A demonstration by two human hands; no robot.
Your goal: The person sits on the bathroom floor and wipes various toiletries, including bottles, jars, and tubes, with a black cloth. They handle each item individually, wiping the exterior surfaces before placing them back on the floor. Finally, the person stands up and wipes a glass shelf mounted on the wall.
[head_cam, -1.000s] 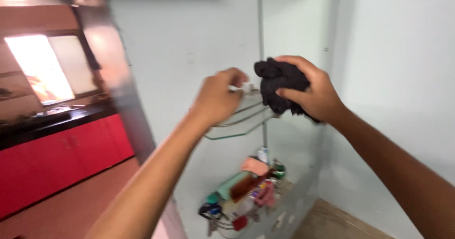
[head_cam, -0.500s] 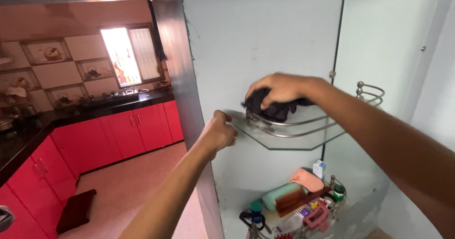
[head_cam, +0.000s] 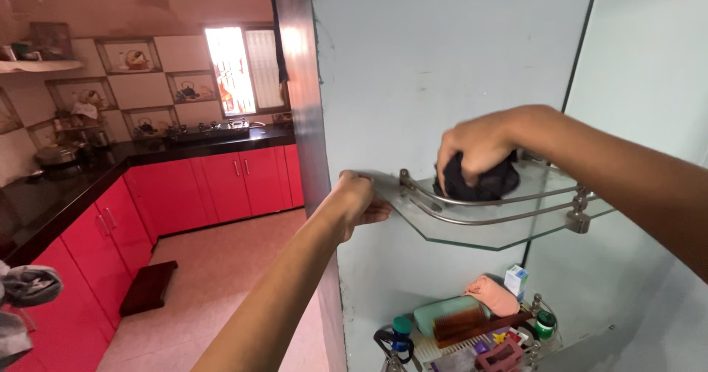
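The left hand [head_cam: 358, 202] grips the near left edge of a glass corner shelf [head_cam: 487, 232], fingers curled over the rim. Just beyond it, the right hand [head_cam: 476, 145] is clenched around a black cloth [head_cam: 479, 184], pressing it down onto the glass behind the shelf's curved metal rail [head_cam: 472, 210]. Below hangs a lower shelf [head_cam: 472, 339] crowded with a comb, small bottles and a pink cloth. Both shelves sit in a corner of pale walls. Farther off to the left, a kitchen shows red cabinets [head_cam: 184, 191] under a black table [head_cam: 81, 184], with a bright window [head_cam: 243, 70] behind.
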